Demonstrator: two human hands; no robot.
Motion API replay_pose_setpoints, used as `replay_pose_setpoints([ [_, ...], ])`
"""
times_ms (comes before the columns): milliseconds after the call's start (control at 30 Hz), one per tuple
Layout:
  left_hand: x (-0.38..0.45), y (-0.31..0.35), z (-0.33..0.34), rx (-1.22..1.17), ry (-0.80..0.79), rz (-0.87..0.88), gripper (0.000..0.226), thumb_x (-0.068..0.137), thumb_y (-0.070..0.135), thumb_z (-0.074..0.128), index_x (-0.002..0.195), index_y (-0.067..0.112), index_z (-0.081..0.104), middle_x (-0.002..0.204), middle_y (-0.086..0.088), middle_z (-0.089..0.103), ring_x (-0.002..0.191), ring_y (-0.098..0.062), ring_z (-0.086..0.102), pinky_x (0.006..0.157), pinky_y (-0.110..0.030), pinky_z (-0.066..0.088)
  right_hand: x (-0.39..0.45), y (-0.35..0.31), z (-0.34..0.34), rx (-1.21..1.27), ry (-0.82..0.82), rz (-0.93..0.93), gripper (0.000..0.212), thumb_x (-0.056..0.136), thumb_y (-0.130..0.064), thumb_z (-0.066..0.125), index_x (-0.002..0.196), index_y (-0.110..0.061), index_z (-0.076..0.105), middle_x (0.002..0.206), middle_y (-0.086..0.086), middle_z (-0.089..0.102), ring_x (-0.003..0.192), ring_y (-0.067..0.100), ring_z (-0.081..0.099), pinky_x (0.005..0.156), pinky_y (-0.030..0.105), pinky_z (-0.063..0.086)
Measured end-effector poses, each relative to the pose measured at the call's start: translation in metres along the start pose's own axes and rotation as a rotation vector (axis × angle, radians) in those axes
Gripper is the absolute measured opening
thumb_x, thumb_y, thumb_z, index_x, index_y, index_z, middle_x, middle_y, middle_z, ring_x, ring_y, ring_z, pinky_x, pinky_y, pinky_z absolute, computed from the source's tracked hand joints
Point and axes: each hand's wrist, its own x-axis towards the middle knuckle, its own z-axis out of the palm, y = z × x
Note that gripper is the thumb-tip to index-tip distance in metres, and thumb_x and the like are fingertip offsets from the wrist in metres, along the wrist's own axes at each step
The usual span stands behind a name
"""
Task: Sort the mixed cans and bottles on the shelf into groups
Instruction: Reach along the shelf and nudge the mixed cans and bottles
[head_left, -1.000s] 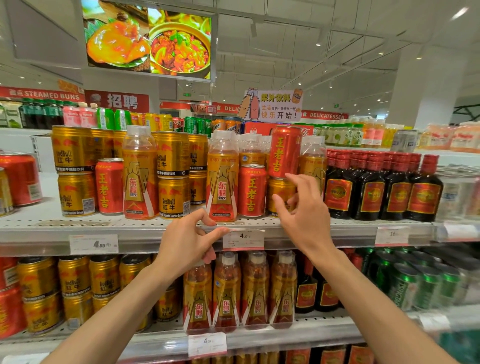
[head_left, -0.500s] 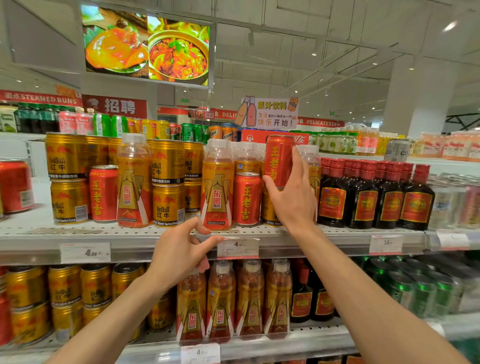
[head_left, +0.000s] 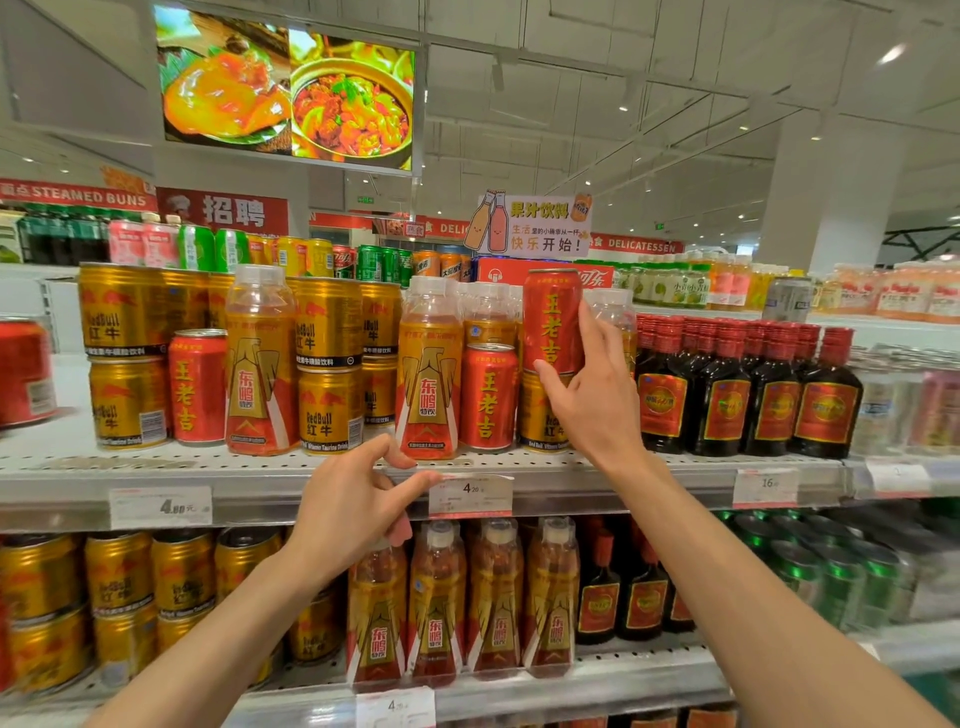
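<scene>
Fingers (head_left: 597, 343) of the right hand (head_left: 592, 400) curl round the side of a red can (head_left: 550, 319), thumb at its lower front, grasping it where it stands stacked on a gold can (head_left: 540, 421) at the front of the upper shelf (head_left: 311, 470). The left hand (head_left: 353, 506) hangs in front of the shelf edge with fingers loosely curled and thumb out, holding nothing (its thumb tip lies close to a price tag (head_left: 470, 493)). Just left of the grasped can stands another red can (head_left: 488, 397) on the shelf board, then an orange bottle (head_left: 428, 374). Farther left come stacked gold cans (head_left: 327, 364), a second orange bottle (head_left: 260, 364), a third red can (head_left: 197, 387) and more gold cans (head_left: 124, 358). Right of the hand a row of dark bottles with red caps (head_left: 743, 389) fills the shelf. The lower shelf (head_left: 597, 680) carries gold cans, orange bottles and dark bottles.
</scene>
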Motion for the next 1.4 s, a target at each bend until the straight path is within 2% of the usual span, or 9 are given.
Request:
replay_pose_setpoints([
  [167,0.000,0.000,0.001,0.007,0.013,0.005,0.029,0.089,0.050,0.072,0.085,0.027,0.054,0.048,0.011,0.070,0.046,-0.002,0.068,0.065,-0.024,0.054,-0.019,-0.003,0.005,-0.022,0.061,0.075,0.074,0.093,-0.043,0.066,0.154,-0.017,0.034,0.136,0.001,0.044,0.080,0.017,0.066,0.071,0.036,0.061],
  [267,-0.001,-0.001,0.001,0.001,0.019,0.008,0.030,0.088,0.050,0.072,0.085,0.026,0.054,0.048,0.010,0.070,0.046,-0.002,0.068,0.066,-0.027,0.056,-0.039,-0.006,0.012,-0.050,0.050,0.137,0.077,0.092,-0.046,0.067,0.154,-0.016,0.033,0.135,0.003,0.044,0.086,0.017,0.064,0.076,0.037,0.059],
  [467,0.000,-0.002,0.002,0.013,0.029,0.015,0.029,0.088,0.051,0.071,0.085,0.027,0.054,0.048,0.011,0.070,0.047,-0.001,0.068,0.067,-0.026,0.056,-0.065,-0.006,0.025,-0.095,0.057,0.231,0.077,0.091,-0.043,0.069,0.153,-0.013,0.035,0.138,0.005,0.046,0.127,0.020,0.045,0.103,0.032,0.040],
  [800,0.000,-0.003,0.002,0.021,0.028,0.023,0.029,0.089,0.052,0.071,0.085,0.028,0.054,0.049,0.011,0.070,0.048,0.000,0.068,0.074,-0.030,0.059,-0.067,-0.007,0.028,-0.068,0.057,0.236,0.074,0.092,-0.040,0.069,0.152,-0.013,0.036,0.137,0.003,0.044,0.126,0.017,0.044,0.099,0.027,0.039],
  [867,0.000,-0.003,0.002,0.021,0.024,0.020,0.030,0.089,0.053,0.070,0.086,0.028,0.054,0.049,0.011,0.071,0.047,0.000,0.068,0.075,-0.030,0.060,-0.066,-0.003,0.023,-0.059,0.060,0.203,0.065,0.094,-0.039,0.066,0.149,-0.012,0.043,0.133,0.003,0.045,0.122,0.015,0.045,0.098,0.029,0.043],
  [967,0.001,-0.005,0.003,0.027,0.025,0.020,0.031,0.089,0.054,0.070,0.086,0.027,0.054,0.048,0.012,0.070,0.047,0.001,0.067,0.077,-0.030,0.060,-0.061,0.007,0.011,-0.066,0.172,0.132,0.042,0.094,-0.028,0.065,0.131,-0.010,0.060,0.128,0.007,0.050,0.121,0.020,0.047,0.101,0.041,0.048],
  [1033,0.001,-0.004,0.004,0.027,0.031,0.020,0.031,0.089,0.054,0.070,0.086,0.027,0.055,0.048,0.013,0.070,0.047,0.000,0.068,0.077,-0.030,0.060,-0.057,0.015,0.003,-0.092,0.232,0.155,0.041,0.094,-0.026,0.064,0.131,-0.008,0.058,0.131,0.009,0.050,0.124,0.022,0.046,0.104,0.042,0.046],
  [1200,0.000,-0.002,0.004,0.029,0.028,0.017,0.030,0.088,0.053,0.070,0.085,0.027,0.054,0.047,0.013,0.069,0.046,0.001,0.067,0.074,-0.029,0.059,-0.051,0.029,0.002,-0.169,0.161,0.282,0.067,0.099,-0.038,0.057,0.152,-0.005,0.034,0.146,0.015,0.043,0.133,0.028,0.040,0.110,0.041,0.039],
  [1400,0.000,-0.002,0.003,0.036,0.032,0.017,0.029,0.089,0.052,0.070,0.085,0.028,0.054,0.048,0.013,0.070,0.048,0.002,0.067,0.073,-0.030,0.059,-0.054,0.029,0.010,-0.126,0.177,0.311,0.072,0.094,-0.033,0.067,0.153,-0.008,0.034,0.146,0.014,0.043,0.134,0.028,0.041,0.111,0.039,0.037],
])
